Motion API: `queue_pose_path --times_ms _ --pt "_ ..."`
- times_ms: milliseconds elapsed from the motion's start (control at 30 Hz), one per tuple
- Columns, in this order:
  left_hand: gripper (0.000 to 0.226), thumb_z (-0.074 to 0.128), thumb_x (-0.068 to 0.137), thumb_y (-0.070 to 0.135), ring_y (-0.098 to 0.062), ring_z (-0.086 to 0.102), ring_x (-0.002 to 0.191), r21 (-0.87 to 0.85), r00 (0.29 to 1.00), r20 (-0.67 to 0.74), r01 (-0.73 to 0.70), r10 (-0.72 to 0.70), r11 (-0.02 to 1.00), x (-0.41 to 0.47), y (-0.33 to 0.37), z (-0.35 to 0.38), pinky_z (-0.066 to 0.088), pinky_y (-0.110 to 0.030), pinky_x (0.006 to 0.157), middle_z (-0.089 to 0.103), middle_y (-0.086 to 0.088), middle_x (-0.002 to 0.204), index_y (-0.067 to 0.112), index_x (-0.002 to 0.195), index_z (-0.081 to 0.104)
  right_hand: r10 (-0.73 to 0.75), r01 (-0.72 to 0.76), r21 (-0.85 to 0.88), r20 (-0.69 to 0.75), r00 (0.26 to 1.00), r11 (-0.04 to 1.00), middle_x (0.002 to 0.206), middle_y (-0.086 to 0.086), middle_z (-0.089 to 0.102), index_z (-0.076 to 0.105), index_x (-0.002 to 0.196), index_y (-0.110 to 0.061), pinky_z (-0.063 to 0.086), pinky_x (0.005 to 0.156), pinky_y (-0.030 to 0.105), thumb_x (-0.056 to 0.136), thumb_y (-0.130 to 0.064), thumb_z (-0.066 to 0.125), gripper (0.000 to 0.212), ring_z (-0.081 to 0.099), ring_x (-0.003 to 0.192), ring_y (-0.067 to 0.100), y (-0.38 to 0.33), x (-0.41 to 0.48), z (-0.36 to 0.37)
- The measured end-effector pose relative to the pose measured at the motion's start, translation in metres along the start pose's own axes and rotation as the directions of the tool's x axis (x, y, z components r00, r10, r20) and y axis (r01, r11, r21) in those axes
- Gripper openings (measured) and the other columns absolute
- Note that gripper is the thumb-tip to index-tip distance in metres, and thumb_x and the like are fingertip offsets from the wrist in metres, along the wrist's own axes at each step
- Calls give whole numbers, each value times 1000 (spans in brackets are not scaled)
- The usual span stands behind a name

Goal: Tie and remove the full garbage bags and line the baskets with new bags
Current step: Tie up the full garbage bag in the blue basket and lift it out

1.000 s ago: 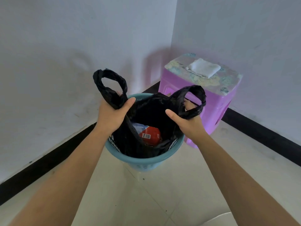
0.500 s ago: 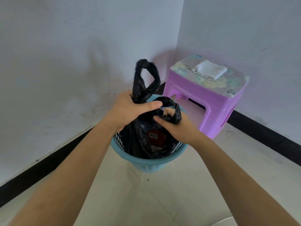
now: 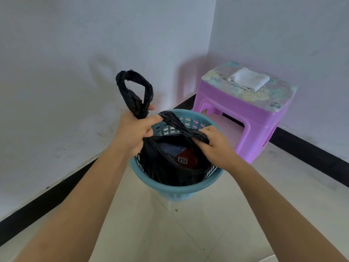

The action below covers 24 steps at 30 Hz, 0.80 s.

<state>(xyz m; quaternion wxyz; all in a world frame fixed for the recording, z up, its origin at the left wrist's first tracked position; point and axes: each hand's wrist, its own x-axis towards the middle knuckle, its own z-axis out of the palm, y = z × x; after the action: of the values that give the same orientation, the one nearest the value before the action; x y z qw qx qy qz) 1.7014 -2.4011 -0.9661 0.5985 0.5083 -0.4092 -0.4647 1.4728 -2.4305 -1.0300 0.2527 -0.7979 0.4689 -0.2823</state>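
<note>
A black garbage bag sits inside a blue perforated basket on the tiled floor. Red and blue rubbish shows through the bag's open mouth. My left hand grips one bag handle, whose loop stands up above my fist. My right hand pinches the other handle, which stretches as a twisted strap across to my left thumb. The two handles cross over the basket's far side.
A purple plastic stool with a folded white cloth on top stands right behind the basket, in the room's corner. White walls with black skirting close in on the left and right. Tiled floor lies toward me.
My hands first drew together, bringing both handles to the middle. Now the right hand has pulled its handle back to the right, stretched across the left one.
</note>
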Motion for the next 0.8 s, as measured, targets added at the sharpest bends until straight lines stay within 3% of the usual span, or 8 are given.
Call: queue_pose_path --times_ms 133,233,300,367,500,667,733,800 --pt "18 56 81 -6 -7 27 49 -378 995 11 94 -97 921 7 0 -10 27 -21 45 43 1 73 6 95 54 373 -303 485 -53 926 820 93 -4 74 73 89 -25 54 85 31 102 -32 51 27 67 91 17 5 -1 -20" --pt "19 44 103 14 -8 43 49 -487 987 -34 122 -158 865 8 -4 -14 40 -21 46 54 -5 79 3 95 58 572 -277 780 -124 811 561 63 -18 58 67 68 -33 45 54 15 100 -44 51 37 56 59 3 6 1 -37" --pt "32 39 105 29 -15 58 52 -506 986 -35 121 -161 854 8 -12 -15 56 -31 59 59 -6 69 10 86 56 600 -255 822 -126 790 509 59 -13 53 64 69 -33 42 53 19 100 -45 49 36 51 53 3 7 2 -41" --pt "37 38 104 39 -17 56 47 -452 988 -18 127 -151 883 5 -16 -10 60 -42 71 52 -1 54 15 81 53 555 -297 696 -175 813 654 55 -14 52 59 73 -29 38 54 24 101 -38 47 32 47 50 3 8 1 -35" --pt "32 46 101 37 -6 18 34 -324 972 123 231 -202 917 0 -18 4 34 -20 37 22 9 45 22 74 49 267 -248 123 -176 947 961 55 -10 46 43 68 -27 29 51 31 99 -23 47 31 40 51 10 4 -11 -16" --pt "23 71 82 7 -3 28 47 22 844 502 207 -190 978 -10 -18 2 25 -17 41 36 12 61 22 95 60 71 -65 -137 43 997 988 73 -5 57 46 81 -25 41 63 39 98 -20 45 17 53 75 27 -9 -16 -19" --pt "33 80 79 15 -3 35 52 112 819 550 124 -166 986 -17 -21 7 26 -18 43 47 14 65 21 107 64 33 -6 -177 150 988 984 85 0 65 52 87 -22 47 71 40 98 -21 45 13 59 84 30 -19 -17 -19" --pt "21 81 78 34 -5 30 48 161 835 517 118 -186 980 -24 -22 16 25 -17 41 42 11 59 24 91 69 -25 68 -202 208 978 977 93 3 68 54 91 -24 45 72 38 97 -22 47 9 60 88 29 -28 -19 -15"
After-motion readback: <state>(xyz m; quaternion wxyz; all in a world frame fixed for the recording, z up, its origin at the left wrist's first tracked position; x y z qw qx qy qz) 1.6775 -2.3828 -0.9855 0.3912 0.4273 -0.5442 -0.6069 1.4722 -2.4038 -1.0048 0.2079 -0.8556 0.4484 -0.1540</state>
